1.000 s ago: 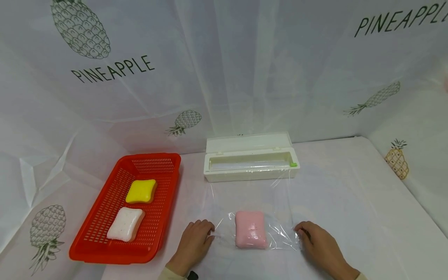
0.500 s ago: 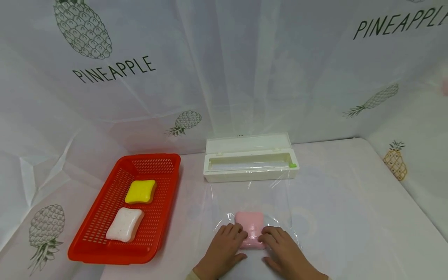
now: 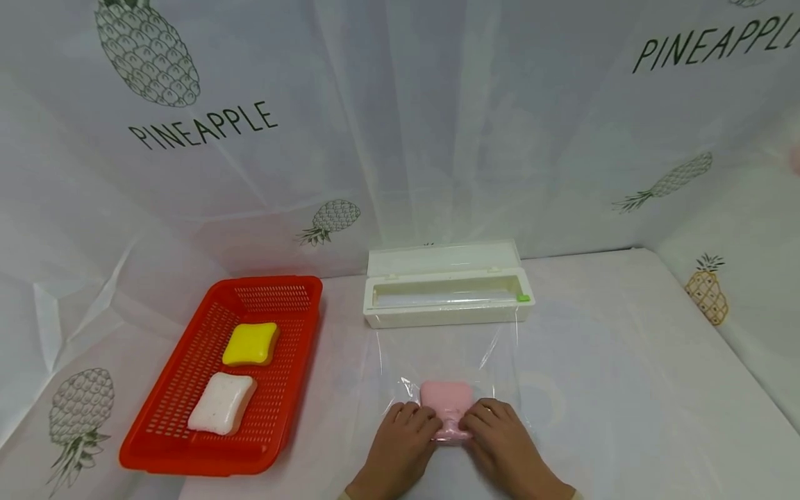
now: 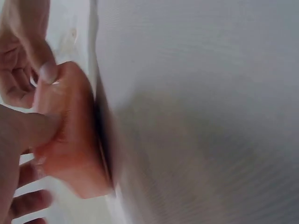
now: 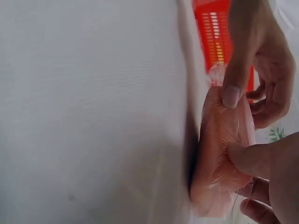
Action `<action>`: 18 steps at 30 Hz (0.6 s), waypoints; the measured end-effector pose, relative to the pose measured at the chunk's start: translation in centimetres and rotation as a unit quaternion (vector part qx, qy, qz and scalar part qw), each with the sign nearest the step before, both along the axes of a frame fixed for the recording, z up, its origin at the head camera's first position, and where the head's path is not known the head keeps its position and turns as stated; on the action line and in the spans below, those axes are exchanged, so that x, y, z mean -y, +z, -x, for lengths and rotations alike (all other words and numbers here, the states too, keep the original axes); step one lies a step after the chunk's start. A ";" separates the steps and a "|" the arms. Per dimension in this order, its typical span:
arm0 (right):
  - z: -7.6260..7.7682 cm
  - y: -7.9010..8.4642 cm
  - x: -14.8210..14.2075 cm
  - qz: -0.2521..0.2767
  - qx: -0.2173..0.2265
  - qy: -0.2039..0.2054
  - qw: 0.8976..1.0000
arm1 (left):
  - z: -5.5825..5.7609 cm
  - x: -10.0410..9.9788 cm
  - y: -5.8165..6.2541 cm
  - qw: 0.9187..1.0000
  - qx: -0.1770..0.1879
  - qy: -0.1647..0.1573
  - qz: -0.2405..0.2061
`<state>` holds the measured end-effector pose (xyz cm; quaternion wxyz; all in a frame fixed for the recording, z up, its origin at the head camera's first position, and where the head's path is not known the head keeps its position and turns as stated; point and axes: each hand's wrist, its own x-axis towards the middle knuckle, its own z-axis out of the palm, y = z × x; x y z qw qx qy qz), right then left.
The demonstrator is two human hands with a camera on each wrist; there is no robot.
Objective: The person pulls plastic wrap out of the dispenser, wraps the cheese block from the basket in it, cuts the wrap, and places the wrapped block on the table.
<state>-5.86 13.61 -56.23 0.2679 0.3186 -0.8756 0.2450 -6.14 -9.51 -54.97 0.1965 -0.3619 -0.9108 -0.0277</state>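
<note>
A pink soap bar (image 3: 446, 397) lies on a sheet of clear plastic wrap (image 3: 450, 351) near the front of the table. My left hand (image 3: 403, 444) grips its near left corner, thumb low on the near side and fingers over the top. From the other side my right hand (image 3: 503, 444) holds the near right corner in the same way. In the right wrist view, creased film covers the near face of the soap (image 5: 215, 154), with the right thumb pressed into it. The left wrist view shows both thumbs against the soap (image 4: 70, 130); its underside is hidden.
The wrap runs back to an open white dispenser box (image 3: 446, 318) with a green slider (image 3: 523, 298). On the left stands a red basket (image 3: 206, 464) with a yellow soap bar (image 3: 250, 344) and a white soap bar (image 3: 220, 404). Pineapple-print sheeting (image 3: 425, 139) walls the table (image 3: 612, 375).
Both hands have come inward from the wrap's front corners to the soap. The front of the wrap has been folded back over the bar, and the thumbs have closed on its near side.
</note>
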 end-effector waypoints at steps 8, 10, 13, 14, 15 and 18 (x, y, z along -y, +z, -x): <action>0.1 1.9 -0.3 0.043 0.068 -0.011 0.997 | 0.1 0.1 0.4 0.999 -0.044 0.007 -0.004; 0.2 2.4 -0.4 0.047 0.068 -0.007 0.997 | 0.5 0.0 0.5 0.998 -0.053 0.007 -0.014; 0.4 2.9 -0.5 0.048 0.060 -0.005 0.997 | 1.0 -0.1 0.7 0.997 -0.057 0.002 -0.048; 0.4 3.1 -0.5 0.048 0.061 -0.006 0.997 | 1.1 -0.1 0.8 0.997 -0.056 0.001 -0.062; 0.4 3.2 -0.6 0.047 0.061 -0.007 0.997 | 1.2 -0.1 1.0 0.996 -0.056 0.000 -0.074; 0.4 3.2 -0.5 0.032 0.061 -0.018 0.997 | 1.5 -0.1 1.4 0.994 -0.049 -0.002 -0.101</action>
